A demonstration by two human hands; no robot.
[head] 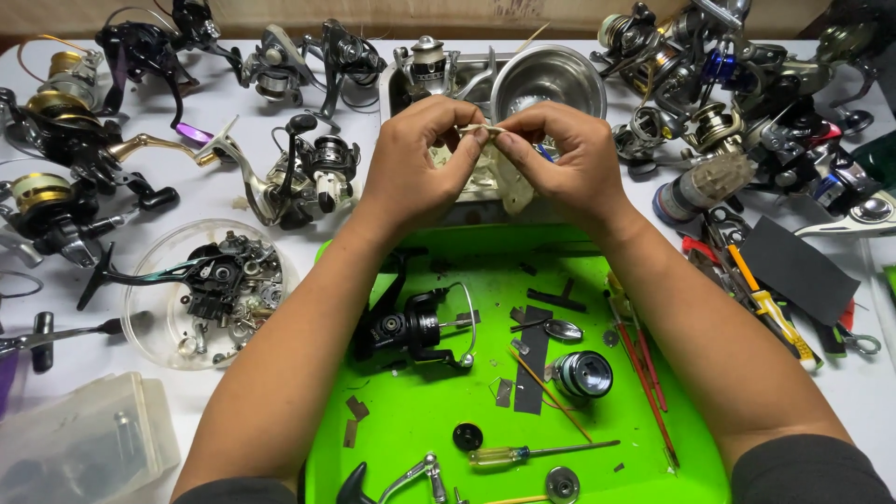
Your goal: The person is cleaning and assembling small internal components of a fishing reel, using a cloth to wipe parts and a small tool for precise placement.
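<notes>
Head view. My left hand (411,168) and my right hand (569,163) met above the far edge of the green tray (411,420), both pinching one crumpled off-white cloth (499,173) between thumb and fingertips; neither hand was slack or empty. The cloth was soft, creased and stained, and it hung just in front of a rectangular metal tray (397,84) holding a polished steel bowl (549,79).

Packages: a clear, lidded plastic box (84,448) with frosted, rounded walls sat at the near left corner of the white table (233,201). I could read no label on it. Just beyond it stood a round transparent dish (149,271) filled with small metal screws and a dark reel body.

On the glossy tray lay a black spinning reel (415,327) with a thin wire bail, a ribbed silver spool (581,373), a yellow-handled screwdriver (532,455), a round black cap (467,436), red sticks (644,373) at the right rim, and flat dark strips.

Left of the tray, gold-spooled and black reels (56,159) crowded the table. To the right lay a heap of dark metal reels (737,103), a matte grey sheet (798,266) and yellow-gripped hand tools (770,313).
</notes>
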